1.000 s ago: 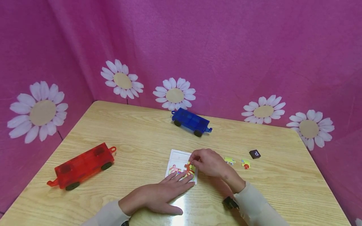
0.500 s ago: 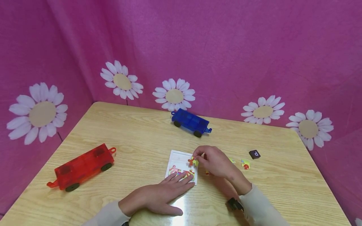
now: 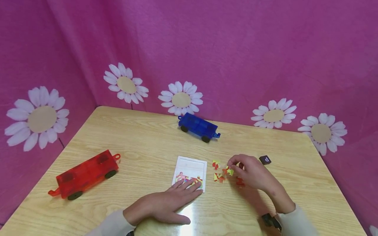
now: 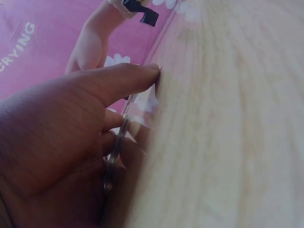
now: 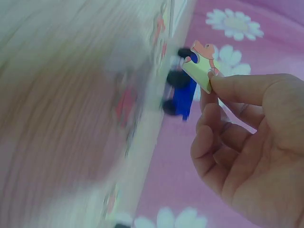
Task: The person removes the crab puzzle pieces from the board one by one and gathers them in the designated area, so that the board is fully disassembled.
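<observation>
My left hand [image 3: 169, 201] lies flat with fingers spread over the lower edge of a small white puzzle board [image 3: 192, 164]. Colourful puzzle pieces [image 3: 180, 177] sit along the board's bottom row, partly hidden by those fingers. To the right of the board, my right hand [image 3: 251, 172] pinches a puzzle piece [image 5: 202, 64] between thumb and fingertips, raised over the table in the right wrist view. Several loose pieces lie beneath and around it: a yellow-and-red puzzle piece [image 3: 216, 164], another yellow puzzle piece [image 3: 219, 177] and a red puzzle piece [image 3: 240, 181].
A red toy wagon [image 3: 88, 173] stands on the left of the wooden table [image 3: 141, 141]. Toward the back is a blue toy wagon [image 3: 198, 126]. A black lettered block [image 3: 265, 159] lies beyond my right hand. A pink flowered curtain [image 3: 206, 49] hangs behind.
My right hand has moved right, from the board to above the loose pieces, carrying the puzzle piece off the board's upper right. My left hand stays in place.
</observation>
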A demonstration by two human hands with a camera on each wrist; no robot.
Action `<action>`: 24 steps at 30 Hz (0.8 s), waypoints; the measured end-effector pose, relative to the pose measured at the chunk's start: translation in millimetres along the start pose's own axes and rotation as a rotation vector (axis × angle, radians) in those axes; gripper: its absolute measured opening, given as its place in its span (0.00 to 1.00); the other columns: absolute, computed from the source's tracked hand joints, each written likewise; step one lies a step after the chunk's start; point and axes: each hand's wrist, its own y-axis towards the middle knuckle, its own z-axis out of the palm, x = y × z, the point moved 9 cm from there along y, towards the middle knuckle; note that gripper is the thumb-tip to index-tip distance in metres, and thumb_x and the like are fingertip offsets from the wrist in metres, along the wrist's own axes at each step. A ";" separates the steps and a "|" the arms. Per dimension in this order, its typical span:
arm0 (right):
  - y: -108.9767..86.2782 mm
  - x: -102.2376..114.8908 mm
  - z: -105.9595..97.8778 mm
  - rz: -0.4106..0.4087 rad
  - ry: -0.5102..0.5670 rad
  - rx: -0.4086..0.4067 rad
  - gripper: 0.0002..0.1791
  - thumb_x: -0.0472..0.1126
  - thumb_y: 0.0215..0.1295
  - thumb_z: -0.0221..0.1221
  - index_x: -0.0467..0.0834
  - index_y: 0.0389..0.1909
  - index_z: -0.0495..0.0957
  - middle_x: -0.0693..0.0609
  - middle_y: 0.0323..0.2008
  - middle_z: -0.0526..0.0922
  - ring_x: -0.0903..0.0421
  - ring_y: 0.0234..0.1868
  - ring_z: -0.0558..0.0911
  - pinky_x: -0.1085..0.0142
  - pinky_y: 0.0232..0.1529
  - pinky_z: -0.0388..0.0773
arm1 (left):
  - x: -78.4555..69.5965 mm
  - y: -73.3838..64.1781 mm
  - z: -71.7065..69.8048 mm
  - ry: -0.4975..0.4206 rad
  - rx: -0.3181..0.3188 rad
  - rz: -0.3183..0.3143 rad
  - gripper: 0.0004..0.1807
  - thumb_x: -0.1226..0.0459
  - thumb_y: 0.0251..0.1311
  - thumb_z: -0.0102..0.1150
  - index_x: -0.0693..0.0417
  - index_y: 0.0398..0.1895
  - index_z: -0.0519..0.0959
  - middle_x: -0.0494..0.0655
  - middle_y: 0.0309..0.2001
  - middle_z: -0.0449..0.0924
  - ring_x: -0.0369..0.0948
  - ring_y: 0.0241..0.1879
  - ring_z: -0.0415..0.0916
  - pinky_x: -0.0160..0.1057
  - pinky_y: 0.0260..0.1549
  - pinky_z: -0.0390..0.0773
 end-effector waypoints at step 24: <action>-45.3 -70.7 -25.1 0.091 0.034 0.230 0.06 0.32 0.71 0.61 0.46 0.36 0.83 0.56 0.33 0.81 0.57 0.34 0.74 0.66 0.33 0.73 | 0.5 0.6 0.2 0.001 0.001 0.003 0.46 0.46 0.72 0.55 0.56 0.83 0.50 0.51 0.83 0.42 0.49 0.81 0.33 0.57 0.75 0.36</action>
